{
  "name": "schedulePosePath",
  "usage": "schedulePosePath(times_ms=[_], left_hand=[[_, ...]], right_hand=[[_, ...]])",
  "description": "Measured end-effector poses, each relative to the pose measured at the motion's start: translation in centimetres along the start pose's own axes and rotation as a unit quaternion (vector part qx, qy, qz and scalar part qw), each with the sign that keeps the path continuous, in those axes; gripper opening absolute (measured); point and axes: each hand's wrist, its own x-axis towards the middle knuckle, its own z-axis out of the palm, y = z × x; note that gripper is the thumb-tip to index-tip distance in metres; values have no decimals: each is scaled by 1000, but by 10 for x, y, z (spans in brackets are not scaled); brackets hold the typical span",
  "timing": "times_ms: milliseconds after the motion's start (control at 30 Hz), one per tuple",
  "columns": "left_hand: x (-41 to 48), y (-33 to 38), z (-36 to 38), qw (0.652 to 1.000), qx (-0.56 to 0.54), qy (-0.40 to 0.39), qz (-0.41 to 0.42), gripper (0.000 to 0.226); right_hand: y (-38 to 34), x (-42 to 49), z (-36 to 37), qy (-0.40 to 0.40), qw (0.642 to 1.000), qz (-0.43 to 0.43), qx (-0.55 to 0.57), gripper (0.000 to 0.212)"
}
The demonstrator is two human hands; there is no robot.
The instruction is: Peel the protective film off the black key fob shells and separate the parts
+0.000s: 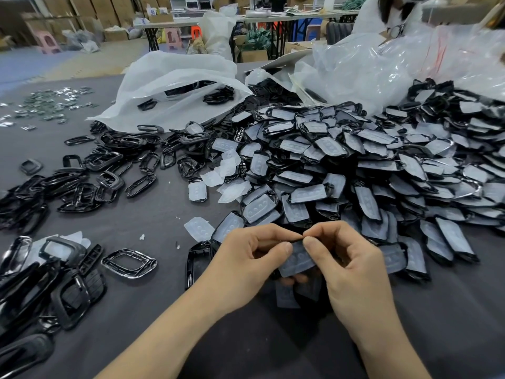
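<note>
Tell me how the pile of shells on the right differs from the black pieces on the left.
The right pile carries whitish film on nearly every shell; the left pieces are bare glossy black. The right pile is heaped deep; the left pieces lie spread thin, mostly open frames. Both rest on the grey table.

Both forearms bare, angled in from the bottom edge — L forearm [169,337] from lower left, R forearm [388,348] from lower right — w/ hands meeting at low centre. L hand [246,261] has fingers curled, thumb & index pinching the top edge of a shell [296,259]. R hand [352,263] mirrors it: thumb pad on the shell's face, index tip touching the L index tip, other fingers curled.
</note>
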Motion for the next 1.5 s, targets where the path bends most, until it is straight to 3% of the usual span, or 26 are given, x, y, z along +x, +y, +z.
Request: schedulePosePath(times_ms=[333, 433, 533, 667, 767, 867, 933, 1067, 1167, 1233, 1333, 1433, 1500], left_hand=[[2, 0, 4, 999, -27, 28, -11, 28], [1, 1, -3, 990, 99, 36, 89, 33], [2, -3, -7, 935, 274, -9, 225, 49], [5, -9, -1, 924, 294, -7, 246, 37], [3, -6, -1, 957, 222, 34, 184, 29], [2, 3, -1, 991, 59, 82, 86, 19], [3, 5, 0, 995, -48, 84, 29, 18], [4, 9, 3, 977, -199, 55, -56, 24], [5, 11, 2, 956, -280, 36, -83, 22], [4, 12, 1, 947, -305, 16, -97, 23], [4, 11, 1, 944, -310, 4, -116, 26], [5, 10, 3, 935, -325, 22, -138, 30], [5, 10, 4, 924, -345, 50, -157, 41]], right_hand=[[1, 0, 2, 55, 998, 28, 6, 19], [2, 1, 1, 71, 997, 43, 9, 20], [2, 1, 0, 74, 995, 65, 30, 20], [-1, 2, -1, 69, 993, 70, 63, 17], [-8, 0, 2, 43, 992, 69, 96, 17], [-12, -1, 4, -3, 991, 62, 115, 19], [-10, 0, 1, -21, 990, 67, 119, 20], [-6, 3, -7, -44, 958, 132, 251, 39], [-7, 5, -9, -30, 925, 194, 326, 19], [-9, 6, -10, -22, 909, 217, 356, 12], [-10, 7, -11, -18, 897, 239, 371, 22], [-10, 8, -11, -16, 892, 254, 373, 41], [-10, 8, -11, -7, 888, 259, 379, 38]])
